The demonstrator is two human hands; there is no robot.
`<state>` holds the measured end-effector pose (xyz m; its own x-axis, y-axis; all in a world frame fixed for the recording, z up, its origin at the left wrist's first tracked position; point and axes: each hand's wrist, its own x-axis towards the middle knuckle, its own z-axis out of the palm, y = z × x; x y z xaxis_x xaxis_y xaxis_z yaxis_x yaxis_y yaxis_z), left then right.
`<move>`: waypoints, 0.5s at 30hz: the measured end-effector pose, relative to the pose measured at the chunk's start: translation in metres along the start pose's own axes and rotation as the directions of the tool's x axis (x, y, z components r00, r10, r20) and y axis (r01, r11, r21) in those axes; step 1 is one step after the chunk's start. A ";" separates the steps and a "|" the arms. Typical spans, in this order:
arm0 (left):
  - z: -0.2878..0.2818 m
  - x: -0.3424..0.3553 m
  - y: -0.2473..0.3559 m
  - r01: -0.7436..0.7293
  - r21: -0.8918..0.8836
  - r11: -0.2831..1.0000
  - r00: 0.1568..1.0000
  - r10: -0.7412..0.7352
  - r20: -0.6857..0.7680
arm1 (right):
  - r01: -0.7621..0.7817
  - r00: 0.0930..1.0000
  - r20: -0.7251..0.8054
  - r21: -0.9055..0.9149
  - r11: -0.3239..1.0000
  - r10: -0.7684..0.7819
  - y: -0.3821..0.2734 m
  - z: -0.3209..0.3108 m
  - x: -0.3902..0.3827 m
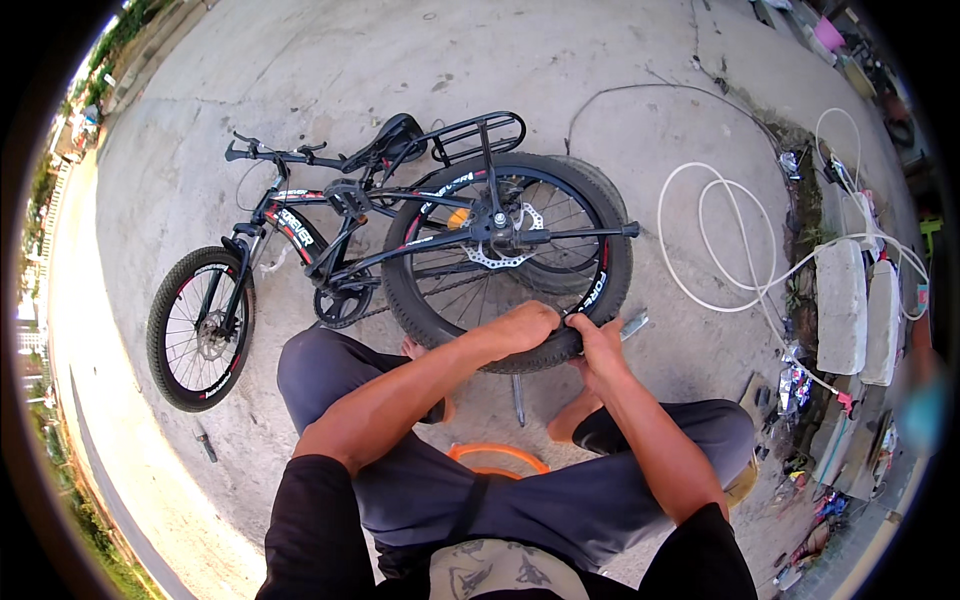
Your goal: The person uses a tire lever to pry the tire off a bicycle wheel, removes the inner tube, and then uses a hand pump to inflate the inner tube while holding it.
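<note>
While the black-framed bicycle with red and white markings (302, 232) lay on its side on the concrete ground (370, 70), its chunky black rubber rear tyre (619, 268) sat right in front of the person, and both bare hands were on its near edge. Looked like tyre-on-rim work to me. If so, doing it well meant keeping the thumbs close together, working in small bites and minding pinched skin. The slim grey metal bar (518, 400) lying just below the tyre seemed a decent backup, used gently.

Pose-wise, the left hand (532, 322) was curled into a fist on the tyre, knuckles up, fingertips hidden, so I couldn't tell exactly what they pinched. The right hand (598, 348) gripped the tyre beside it, thumb pressed inward, fingers around the outside. Forearms angled toward each other over the thighs.
</note>
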<state>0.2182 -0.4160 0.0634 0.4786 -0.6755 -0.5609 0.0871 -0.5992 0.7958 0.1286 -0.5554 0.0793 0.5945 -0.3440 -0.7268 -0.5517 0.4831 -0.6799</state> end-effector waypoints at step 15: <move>-0.038 -0.028 0.077 -0.202 -0.192 0.961 0.857 0.078 -0.510 | 0.124 0.990 0.088 -0.126 0.984 -0.114 0.021 -0.011 -0.009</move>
<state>0.2446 -0.4271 0.1486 0.8623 -0.4063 -0.3022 0.1546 -0.3569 0.9212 0.1052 -0.5514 0.0701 0.7023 -0.3248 -0.6335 -0.5430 0.3311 -0.7717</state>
